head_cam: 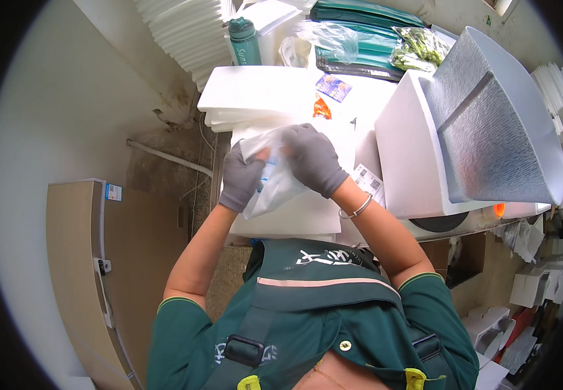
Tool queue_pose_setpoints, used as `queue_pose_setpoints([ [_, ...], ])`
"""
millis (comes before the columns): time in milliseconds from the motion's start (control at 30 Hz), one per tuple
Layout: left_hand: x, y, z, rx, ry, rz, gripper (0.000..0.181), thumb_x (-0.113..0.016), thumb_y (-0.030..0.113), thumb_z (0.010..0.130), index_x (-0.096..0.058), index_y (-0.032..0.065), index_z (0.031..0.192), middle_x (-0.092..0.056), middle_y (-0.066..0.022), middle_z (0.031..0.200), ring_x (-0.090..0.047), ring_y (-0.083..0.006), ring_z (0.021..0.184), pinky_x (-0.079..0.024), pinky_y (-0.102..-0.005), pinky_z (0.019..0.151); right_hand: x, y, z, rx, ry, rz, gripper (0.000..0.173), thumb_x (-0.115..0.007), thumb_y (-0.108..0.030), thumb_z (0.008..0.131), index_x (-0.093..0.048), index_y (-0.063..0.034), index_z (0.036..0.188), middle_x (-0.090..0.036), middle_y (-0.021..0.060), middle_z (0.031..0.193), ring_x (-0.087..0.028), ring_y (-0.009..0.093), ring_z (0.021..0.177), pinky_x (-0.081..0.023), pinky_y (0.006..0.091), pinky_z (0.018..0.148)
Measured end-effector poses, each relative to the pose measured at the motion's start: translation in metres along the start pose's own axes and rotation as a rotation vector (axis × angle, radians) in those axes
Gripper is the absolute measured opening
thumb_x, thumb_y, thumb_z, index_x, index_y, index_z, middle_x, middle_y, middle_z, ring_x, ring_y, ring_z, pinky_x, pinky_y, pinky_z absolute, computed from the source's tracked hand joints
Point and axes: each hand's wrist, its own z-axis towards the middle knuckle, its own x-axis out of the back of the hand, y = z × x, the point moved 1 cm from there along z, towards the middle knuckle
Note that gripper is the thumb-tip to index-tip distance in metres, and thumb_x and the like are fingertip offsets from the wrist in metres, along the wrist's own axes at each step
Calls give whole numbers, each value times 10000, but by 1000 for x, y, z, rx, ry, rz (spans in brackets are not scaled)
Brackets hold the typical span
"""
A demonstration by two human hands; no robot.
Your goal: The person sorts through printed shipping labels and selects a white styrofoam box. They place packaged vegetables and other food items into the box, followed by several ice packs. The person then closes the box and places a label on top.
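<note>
A white translucent plastic bag (281,187) with blue print is stretched between my two hands above the table. My left hand (243,175), in a grey fingerless glove, pinches the bag's left edge, with the thumb tip bare. On the bag's upper right side, my right hand (313,158) in a matching glove grips the plastic, its fingers curled and partly hidden. Beneath the bag lies a stack of white sheets (306,217). What the bag contains, if anything, cannot be made out.
White foam lids (257,90) are stacked behind my hands. At right stands a foam box (408,156) with a silver insulated liner (491,131). A green bottle (243,44), green packaging (374,44) and bagged green vegetables (418,48) sit at the back. A printed label (369,183) lies beside my right wrist.
</note>
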Motion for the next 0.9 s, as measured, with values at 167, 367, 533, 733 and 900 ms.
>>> queue_pose_setpoints([
  [167, -5, 1, -12, -73, -86, 414, 521, -839, 275, 662, -587, -26, 1004, -621, -122, 906, -627, -209, 799, -512, -325, 722, -6, 2, -11, -110, -40, 21, 99, -615, -135, 799, -565, -51, 817, -607, 140, 860, -583, 334, 887, -487, 412, 752],
  [367, -12, 13, -11, -17, -133, 425, 452, -803, 196, 651, -604, 0, 1006, -589, -107, 941, -617, -225, 823, -504, -354, 742, 10, -4, 1, -112, 31, -116, 203, -696, -163, 708, -593, -79, 862, -594, 103, 967, -574, 287, 929, -443, 411, 819],
  [533, -10, -8, -4, -152, -42, 367, 403, -786, 165, 657, -619, 12, 990, -588, -106, 973, -611, -225, 860, -501, -354, 751, 28, -37, 17, 253, -102, -70, 305, -711, -153, 666, -629, -85, 952, -584, 90, 1078, -562, 270, 1025, -397, 417, 914],
  [733, -9, -2, -6, -43, -128, 394, 380, -773, 104, 660, -641, 58, 1013, -615, -94, 968, -613, -219, 883, -505, -339, 777, 19, -29, 22, 48, -168, 141, 117, -649, -49, 730, -612, -88, 834, -602, 78, 763, -588, 294, 803, -442, 388, 809],
  [900, -10, 2, -10, 11, -216, 337, 442, -732, 1, 686, -661, 36, 1121, -673, -64, 967, -627, -104, 802, -518, -259, 706, 56, -36, -16, 12, -129, 293, 171, -626, 56, 736, -539, -77, 799, -623, 86, 790, -584, 300, 801, -451, 364, 774],
])
